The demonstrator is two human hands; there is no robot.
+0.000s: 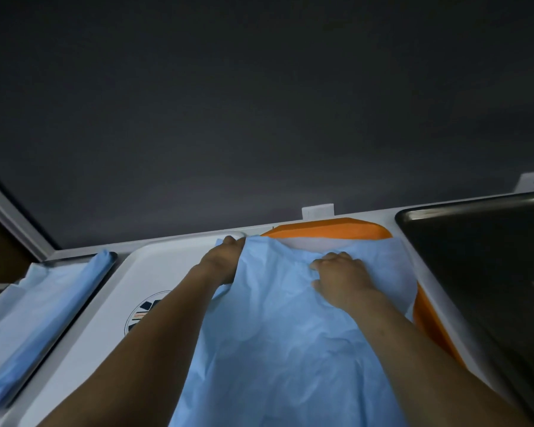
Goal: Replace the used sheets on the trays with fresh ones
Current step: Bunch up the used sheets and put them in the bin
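A large light blue sheet (278, 334) lies crumpled across the middle of the counter, covering part of a white tray (154, 272) and part of an orange tray (330, 229). My left hand (221, 261) reaches to the sheet's far left corner and grips its edge, with the fingertips partly hidden under the fabric. On top of the sheet, near its far right part, my right hand (341, 277) bunches the fabric with curled fingers. The white tray shows a round printed logo (145, 312) on its bare left part.
At the left, a dark tray (113, 257) holds another blue sheet (43, 309) folded over on itself. A steel sink (481, 260) sits at the right with its drain at the frame edge. A dark wall rises behind the counter, with white outlets (318, 211) along it.
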